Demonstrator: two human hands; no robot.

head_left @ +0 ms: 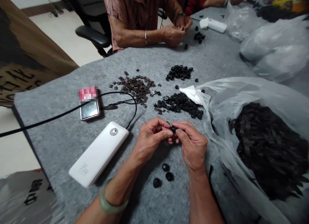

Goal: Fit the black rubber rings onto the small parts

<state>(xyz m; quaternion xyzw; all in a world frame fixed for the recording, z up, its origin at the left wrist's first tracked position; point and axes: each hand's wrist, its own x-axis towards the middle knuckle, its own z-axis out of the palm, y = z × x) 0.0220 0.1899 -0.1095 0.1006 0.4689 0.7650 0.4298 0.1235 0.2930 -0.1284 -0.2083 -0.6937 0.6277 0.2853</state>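
Between the fingertips of my left hand (154, 134) and my right hand (191, 142) is a small black plastic part (173, 128), pinched from both sides. The fingers cover much of it, so its exact kind is hidden. Below the hands, three round black caps (165, 167) lie on the grey felt-covered table (60, 146). Just beyond the fingers spreads a pile of flat black discs with holes (181, 102). Farther back sits a heap of black round caps (180, 72). Left of these lie many small brown metal clips (138, 87).
A white power bank (98, 154) with a cable and a small device (89, 108) lie at left. At right, an open plastic bag (224, 134) holds black strips (270, 146). A crumpled white tissue (191, 92) touches the discs. Across the table, a co-worker's hands (177, 31) handle a small part.
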